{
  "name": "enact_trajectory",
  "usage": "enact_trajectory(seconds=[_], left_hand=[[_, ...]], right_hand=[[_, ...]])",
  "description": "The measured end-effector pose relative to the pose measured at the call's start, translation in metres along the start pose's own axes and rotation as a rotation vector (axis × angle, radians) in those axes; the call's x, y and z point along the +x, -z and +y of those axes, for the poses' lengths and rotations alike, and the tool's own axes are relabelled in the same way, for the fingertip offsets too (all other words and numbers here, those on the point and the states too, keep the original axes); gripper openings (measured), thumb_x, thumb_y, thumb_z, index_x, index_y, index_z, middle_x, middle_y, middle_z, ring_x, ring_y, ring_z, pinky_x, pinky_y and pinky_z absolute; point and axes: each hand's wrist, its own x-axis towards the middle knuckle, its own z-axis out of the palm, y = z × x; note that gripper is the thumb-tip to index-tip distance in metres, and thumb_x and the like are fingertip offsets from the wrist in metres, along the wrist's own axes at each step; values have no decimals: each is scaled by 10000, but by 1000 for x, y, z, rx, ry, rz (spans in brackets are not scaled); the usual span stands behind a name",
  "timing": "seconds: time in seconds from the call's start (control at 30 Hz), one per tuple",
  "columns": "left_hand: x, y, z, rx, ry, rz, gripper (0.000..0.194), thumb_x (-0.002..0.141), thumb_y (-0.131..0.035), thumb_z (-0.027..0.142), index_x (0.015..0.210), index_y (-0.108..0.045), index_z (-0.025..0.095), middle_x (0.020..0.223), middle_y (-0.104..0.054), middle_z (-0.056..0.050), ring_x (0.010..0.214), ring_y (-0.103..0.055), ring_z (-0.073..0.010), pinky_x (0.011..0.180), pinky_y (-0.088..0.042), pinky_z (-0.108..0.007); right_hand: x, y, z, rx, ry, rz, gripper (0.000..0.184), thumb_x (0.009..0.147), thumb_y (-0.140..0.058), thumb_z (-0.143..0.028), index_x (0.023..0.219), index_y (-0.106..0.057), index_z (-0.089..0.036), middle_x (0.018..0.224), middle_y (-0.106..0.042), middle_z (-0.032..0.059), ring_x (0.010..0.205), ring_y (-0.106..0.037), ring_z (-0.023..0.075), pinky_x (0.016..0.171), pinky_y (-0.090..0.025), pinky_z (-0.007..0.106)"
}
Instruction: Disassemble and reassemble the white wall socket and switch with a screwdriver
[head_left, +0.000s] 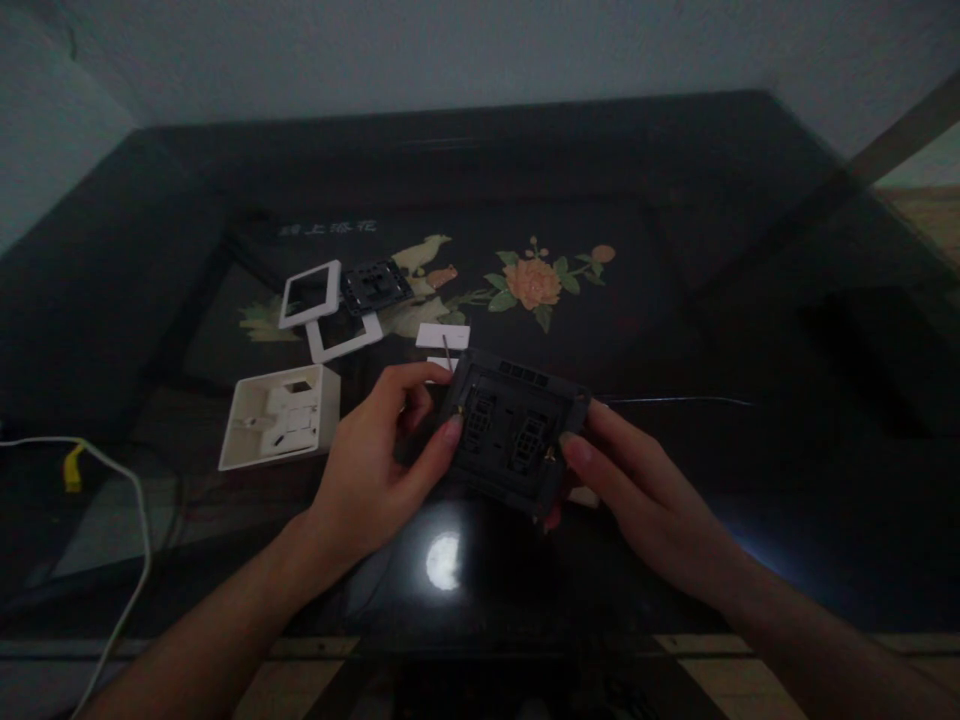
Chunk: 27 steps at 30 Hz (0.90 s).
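A black square wall switch body is held up over the tabletop, its face with two rocker mounts turned toward me. My left hand grips its left edge, the thumb on the face and the index finger curled behind. The right edge is pinched by my right hand, with its thumb on the face and the other fingers partly hidden beneath. A thin dark screw sticks up past the body's upper left corner. Just behind lies a white rocker plate, and a second white piece is mostly covered.
Left of my hands stands a white wall box, open side up. Two white frames and another black switch plate lie behind it. A white cable with a yellow tag crosses the left side of the glossy dark table.
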Motion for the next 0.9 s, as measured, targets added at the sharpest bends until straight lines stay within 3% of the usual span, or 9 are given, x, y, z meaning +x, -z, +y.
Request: enact_trajectory(seconds=[0.1,0.2,0.27,0.47,0.63,0.7,0.8,0.9], left_hand=[[-3,1,6,74,-125,102,183,916,-595,229,1093,-563,199,726,-503,46,603,-496,-107,539,-411,-233],[-5,-2,17,95,-370,53,105,942,-622,279,1016,-599,208,722,-559,31,609,-511,-121,545,-395,-259],[-5,-5,24,98,-446,11,105,965,-599,301,984,-614,199,680,-560,30,598,-504,-130,542,-373,-275],[-4,-9,31,102,-416,27,93,969,-590,238,902,-631,187,633,-560,36,583,-502,-131,555,-345,-293],[-5,-9,28,65,-485,47,71,956,-620,230,930,-636,167,642,-603,36,584,-527,-122,586,-374,-297],[-5,-9,29,33,-490,35,81,961,-611,225,929,-631,153,657,-636,25,588,-553,-123,583,-389,-295],[-5,-9,31,-17,-491,42,99,974,-584,213,913,-629,149,640,-640,22,564,-566,-120,559,-397,-287],[-5,-9,33,-39,-508,54,80,971,-583,192,914,-621,150,665,-653,13,573,-584,-119,556,-401,-279]], right_hand=[[1,-4,2,24,-9,6,184,965,-540,-384,901,-553,-211,712,-618,-37,562,-615,84,533,-551,185],[0,-7,2,21,-32,-43,165,968,-520,-355,880,-534,-215,685,-613,-40,562,-626,97,540,-555,203],[-1,-9,1,-4,-38,-67,146,974,-500,-327,879,-525,-218,678,-611,-41,573,-631,103,550,-552,208],[-3,-10,3,-69,-30,-73,151,973,-490,-338,886,-531,-222,696,-597,-35,596,-607,117,558,-523,223],[-3,-12,1,-176,122,-4,199,951,-545,-385,814,-562,-242,848,-617,22,784,-596,168,645,-521,254],[-3,-14,-1,-105,137,2,228,934,-572,-446,803,-568,-260,893,-623,28,843,-605,187,682,-532,270],[-4,-18,-1,38,91,-7,308,889,-614,-532,754,-522,-271,755,-579,-1,715,-572,176,624,-514,275],[-5,-19,5,168,41,0,336,848,-690,-505,745,-485,-259,691,-519,-36,639,-520,136,595,-475,246]])
